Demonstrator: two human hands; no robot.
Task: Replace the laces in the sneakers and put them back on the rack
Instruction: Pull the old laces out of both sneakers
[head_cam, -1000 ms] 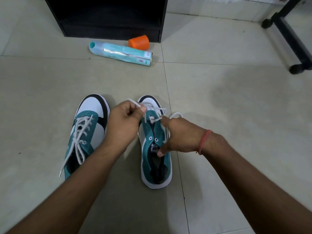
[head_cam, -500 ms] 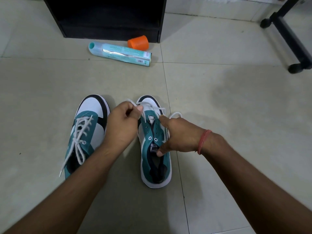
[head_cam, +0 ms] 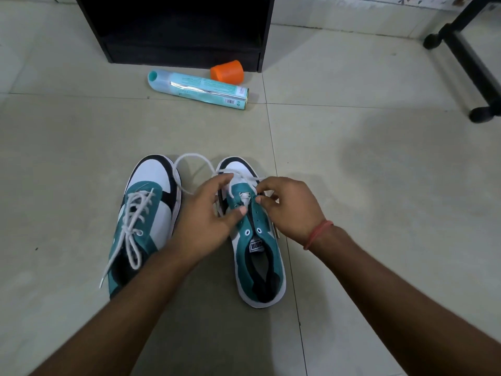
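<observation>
Two teal, white and black sneakers stand side by side on the tiled floor. The left sneaker (head_cam: 147, 213) is laced with a white lace. The right sneaker (head_cam: 259, 261) has lace only through its front eyelets, and its rear eyelets are bare. My left hand (head_cam: 206, 221) grips the right sneaker's left eyelet flap, thumb on top. A loop of the white lace (head_cam: 189, 157) arcs out from under its fingers toward the toe. My right hand (head_cam: 291, 207) pinches the lace at the eyelets on the right flap.
The black shoe rack (head_cam: 176, 33) stands on the floor straight ahead. A teal spray can (head_cam: 198, 89) lies in front of it beside an orange cap (head_cam: 227, 71). A black frame leg (head_cam: 471, 63) crosses the top right corner.
My left hand has dropped from holding the lace up and now grips the sneaker's flap. A loose loop of lace has sprung out ahead. My right hand has shifted forward to the eyelets.
</observation>
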